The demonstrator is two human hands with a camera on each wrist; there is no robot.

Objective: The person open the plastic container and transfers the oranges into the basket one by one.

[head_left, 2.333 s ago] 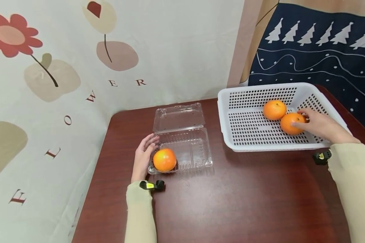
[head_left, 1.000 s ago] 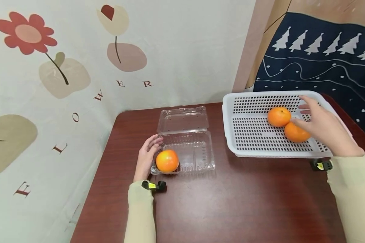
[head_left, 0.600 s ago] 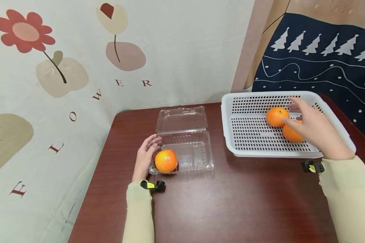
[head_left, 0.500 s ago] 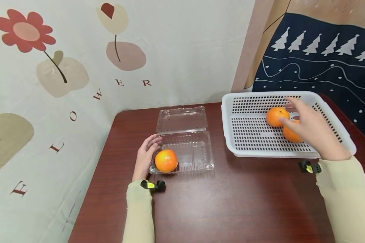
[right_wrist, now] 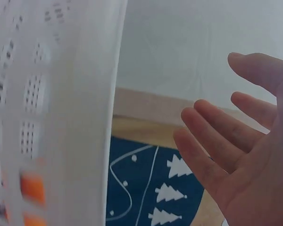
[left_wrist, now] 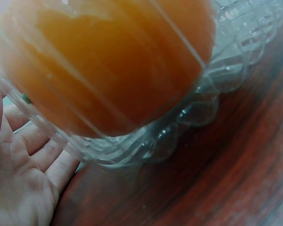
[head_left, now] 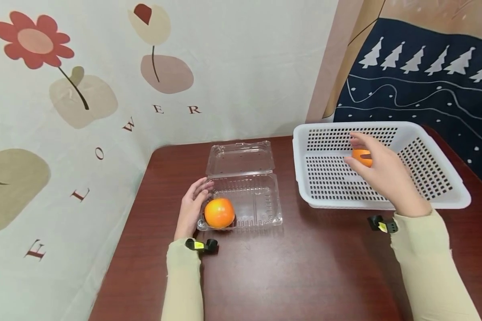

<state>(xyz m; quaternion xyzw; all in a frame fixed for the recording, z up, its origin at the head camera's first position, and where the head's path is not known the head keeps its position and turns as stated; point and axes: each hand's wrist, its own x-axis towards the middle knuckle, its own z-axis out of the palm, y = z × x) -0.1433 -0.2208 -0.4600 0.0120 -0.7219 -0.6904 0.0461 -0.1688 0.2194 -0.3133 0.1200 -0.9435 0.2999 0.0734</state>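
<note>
A clear plastic clamshell container (head_left: 261, 196) lies with its lid (head_left: 239, 159) folded back, and one orange (head_left: 219, 212) sits in its near left corner. My left hand (head_left: 191, 207) rests against the container's left side with relaxed fingers; the left wrist view shows those fingers (left_wrist: 42, 150) behind the clear wall. Over the white basket (head_left: 301, 174) hovers my right hand (head_left: 381, 171), thumb and fingers spread around nothing. Past its fingertips part of an orange (head_left: 361, 157) shows in the basket. The second basket orange is hidden behind this hand.
The basket stands at the back right of the brown table (head_left: 301, 267), to the right of the container. A patterned curtain (head_left: 241, 67) hangs behind the table. In the right wrist view, the basket's wall (right_wrist: 85, 117) fills the left side.
My right hand has let go of an orange in the basket, lifted off it and moved left over the basket, now covering that orange. The left hand stays at the container.
</note>
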